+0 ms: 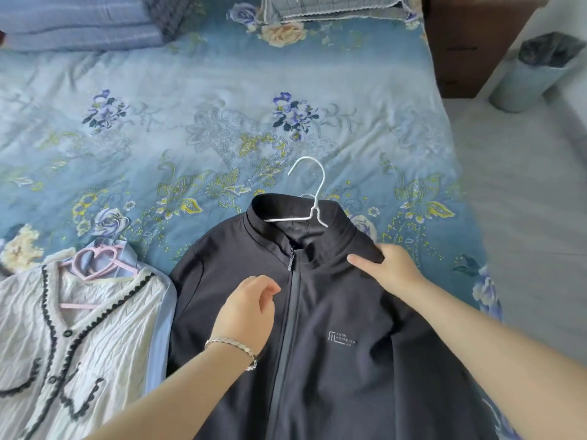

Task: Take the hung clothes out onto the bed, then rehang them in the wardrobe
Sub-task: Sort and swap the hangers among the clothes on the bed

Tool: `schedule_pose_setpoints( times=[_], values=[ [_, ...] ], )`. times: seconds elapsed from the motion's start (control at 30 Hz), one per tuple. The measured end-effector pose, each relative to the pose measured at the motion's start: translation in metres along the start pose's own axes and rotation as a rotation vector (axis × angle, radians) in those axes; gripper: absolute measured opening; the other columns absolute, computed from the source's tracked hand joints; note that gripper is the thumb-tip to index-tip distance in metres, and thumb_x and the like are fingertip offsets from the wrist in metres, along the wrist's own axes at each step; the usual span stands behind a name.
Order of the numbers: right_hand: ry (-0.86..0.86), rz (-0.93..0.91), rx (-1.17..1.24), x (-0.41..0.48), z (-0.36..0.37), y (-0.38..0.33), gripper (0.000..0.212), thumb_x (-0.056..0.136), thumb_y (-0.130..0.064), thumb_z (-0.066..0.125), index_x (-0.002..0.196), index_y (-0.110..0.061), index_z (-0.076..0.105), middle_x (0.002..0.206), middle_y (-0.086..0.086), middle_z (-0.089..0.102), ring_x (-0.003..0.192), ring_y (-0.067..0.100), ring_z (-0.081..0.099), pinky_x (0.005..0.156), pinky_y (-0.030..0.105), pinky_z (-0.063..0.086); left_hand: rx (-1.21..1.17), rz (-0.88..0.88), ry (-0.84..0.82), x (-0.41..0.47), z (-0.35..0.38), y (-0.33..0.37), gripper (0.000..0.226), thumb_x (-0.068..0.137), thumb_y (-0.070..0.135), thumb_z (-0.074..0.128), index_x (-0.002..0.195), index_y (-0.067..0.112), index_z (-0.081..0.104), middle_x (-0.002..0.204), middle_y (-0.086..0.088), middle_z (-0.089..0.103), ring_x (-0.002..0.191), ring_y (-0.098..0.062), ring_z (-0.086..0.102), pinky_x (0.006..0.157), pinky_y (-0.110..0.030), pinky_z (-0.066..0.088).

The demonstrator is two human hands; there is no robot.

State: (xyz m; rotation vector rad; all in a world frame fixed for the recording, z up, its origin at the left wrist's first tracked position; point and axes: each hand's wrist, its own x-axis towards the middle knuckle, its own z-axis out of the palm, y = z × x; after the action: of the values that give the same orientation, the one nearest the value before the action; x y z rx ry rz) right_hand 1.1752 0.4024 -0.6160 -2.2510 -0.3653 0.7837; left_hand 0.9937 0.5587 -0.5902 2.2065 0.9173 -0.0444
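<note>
One head-worn wide-angle view looked forward and steeply down over the bed [222, 115] from its foot-side edge. It sat close above the black jacket [333, 312], which filled the lower centre. Beyond the jacket the pillows [333, 7] bounded the top edge; right of it, floor and a bin [533, 74] bent at the frame's margin.

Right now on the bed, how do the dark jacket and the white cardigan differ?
The jacket is plain dark with a zip and a small chest logo; the cardigan is white, textured, with dark trim and buttons. The jacket hangs on a white hanger, the cardigan on a pink hanger. Both lie flat, front up.
</note>
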Motion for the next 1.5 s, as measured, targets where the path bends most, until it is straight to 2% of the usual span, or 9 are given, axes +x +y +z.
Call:
schedule_pose_setpoints(
  times=[0.5, 0.73, 0.8, 0.87, 0.93, 1.0, 1.13, 1.33, 1.5],
  values=[
    [0.54, 0.111, -0.036, -0.219, -0.133, -0.078, 0.049, 0.086, -0.051, 0.055, 0.091, -0.003, 0.061, 0.092, 0.014, 0.066, 0.092, 0.037, 0.06, 0.079, 0.04, 0.047, -0.049, 0.211, 0.019, -0.124, -0.151, 0.102, 0.035, 0.086, -0.006, 0.043, 0.113, 0.009, 0.06, 0.109, -0.003, 0.05, 0.099, -0.015, 0.052, 0.091, -0.017, 0.034],
    [0.729, 0.044, -0.069, -0.313, -0.238, -0.102, 0.064, 0.092, -0.05, 0.047, 0.137, -0.004, 0.042, 0.139, 0.014, 0.048, 0.127, 0.034, 0.044, 0.1, 0.041, 0.038, 0.019, 0.226, -0.014, -0.184, -0.168, 0.18, 0.038, 0.086, 0.0, 0.045, 0.122, 0.011, 0.052, 0.125, -0.005, 0.055, 0.113, -0.022, 0.053, 0.091, -0.024, 0.036],
    [0.791, -0.003, -0.11, -0.332, -0.276, -0.101, 0.06, 0.091, -0.052, 0.045, 0.13, -0.007, 0.049, 0.133, 0.014, 0.053, 0.122, 0.034, 0.048, 0.092, 0.04, 0.041, 0.002, 0.228, 0.012, -0.198, -0.162, 0.211, 0.039, 0.087, 0.002, 0.047, 0.125, 0.011, 0.049, 0.129, -0.004, 0.053, 0.116, -0.022, 0.052, 0.093, -0.025, 0.036],
    [0.839, -0.069, -0.139, -0.346, -0.312, -0.098, 0.041, 0.09, -0.055, 0.045, 0.095, -0.017, 0.058, 0.117, 0.015, 0.061, 0.109, 0.036, 0.054, 0.075, 0.034, 0.039, -0.031, 0.232, 0.052, -0.211, -0.152, 0.243, 0.043, 0.086, 0.003, 0.05, 0.128, 0.011, 0.047, 0.133, -0.004, 0.051, 0.118, -0.022, 0.05, 0.094, -0.027, 0.037],
    [0.862, -0.138, -0.157, -0.359, -0.344, -0.098, 0.034, 0.089, -0.056, 0.045, 0.07, -0.029, 0.037, 0.086, 0.008, 0.061, 0.091, 0.034, 0.054, 0.068, 0.031, 0.033, -0.054, 0.229, 0.097, -0.225, -0.139, 0.276, 0.047, 0.086, 0.004, 0.052, 0.132, 0.012, 0.044, 0.136, -0.005, 0.048, 0.12, -0.023, 0.049, 0.095, -0.029, 0.038],
    [0.862, -0.208, -0.167, -0.375, -0.372, -0.098, 0.032, 0.089, -0.055, 0.046, 0.072, -0.029, 0.044, 0.074, -0.001, 0.055, 0.084, 0.031, 0.051, 0.067, 0.033, 0.036, -0.069, 0.226, 0.135, -0.241, -0.126, 0.311, 0.053, 0.086, 0.006, 0.054, 0.136, 0.013, 0.039, 0.139, -0.008, 0.043, 0.122, -0.026, 0.046, 0.097, -0.031, 0.037],
    [0.877, -0.308, -0.203, -0.402, -0.423, -0.096, 0.056, 0.088, -0.055, 0.048, 0.108, -0.004, 0.059, 0.107, 0.014, 0.066, 0.102, 0.036, 0.058, 0.075, 0.036, 0.044, -0.127, 0.268, 0.239, -0.273, -0.118, 0.377, 0.074, 0.084, 0.01, 0.063, 0.146, 0.012, 0.022, 0.148, -0.011, 0.028, 0.134, -0.028, 0.033, 0.106, -0.037, 0.031],
    [0.762, -0.491, -0.253, -0.454, -0.461, -0.082, 0.04, 0.088, -0.047, 0.055, 0.097, -0.008, 0.063, 0.081, 0.001, 0.057, 0.079, 0.025, 0.054, 0.065, 0.027, 0.034, -0.116, 0.257, 0.386, -0.306, -0.125, 0.407, 0.096, 0.08, 0.02, 0.072, 0.15, 0.014, 0.006, 0.156, -0.007, 0.014, 0.142, -0.024, 0.02, 0.111, -0.04, 0.026],
    [0.674, -0.598, -0.291, -0.486, -0.461, -0.06, 0.038, 0.086, -0.043, 0.059, 0.095, -0.007, 0.066, 0.086, 0.008, 0.066, 0.075, 0.021, 0.053, 0.065, 0.03, 0.04, -0.13, 0.248, 0.326, -0.331, -0.11, 0.394, 0.099, 0.077, 0.024, 0.076, 0.15, 0.02, 0.009, 0.154, -0.005, 0.017, 0.141, -0.023, 0.023, 0.111, -0.039, 0.027]
  ],
)
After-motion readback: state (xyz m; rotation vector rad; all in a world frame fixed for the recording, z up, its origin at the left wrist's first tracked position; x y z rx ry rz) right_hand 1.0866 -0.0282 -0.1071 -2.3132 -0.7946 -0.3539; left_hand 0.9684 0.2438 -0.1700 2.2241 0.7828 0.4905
